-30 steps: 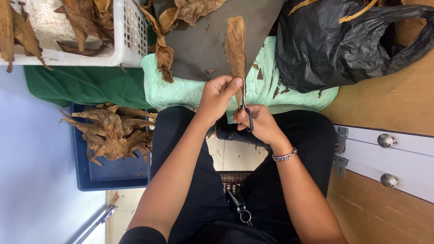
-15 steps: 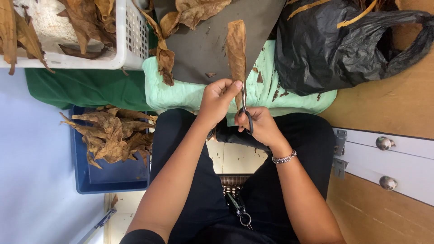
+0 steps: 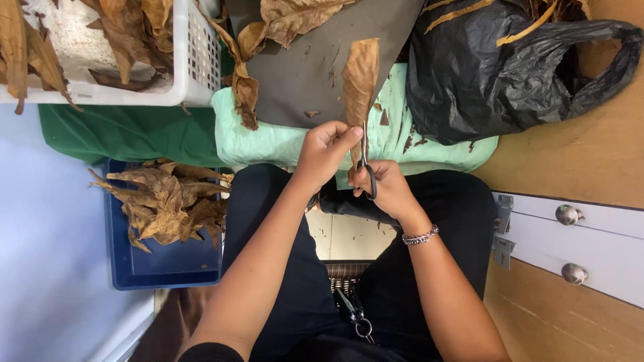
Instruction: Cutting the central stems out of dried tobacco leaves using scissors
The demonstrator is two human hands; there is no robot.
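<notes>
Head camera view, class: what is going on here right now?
A seated person holds a long dried brown leaf upright with the left hand while the right hand works black-handled scissors at its base. More dried leaves fill a blue plastic tray and a white plastic basket; a black plastic bag lies beside.

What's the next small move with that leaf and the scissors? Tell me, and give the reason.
Probably close the scissors and run the cut further up the dried brown leaf. The left hand pinches the leaf's lower end upright, the right hand has the blades set at its base beside the midrib, and most of the leaf above looks uncut.
</notes>
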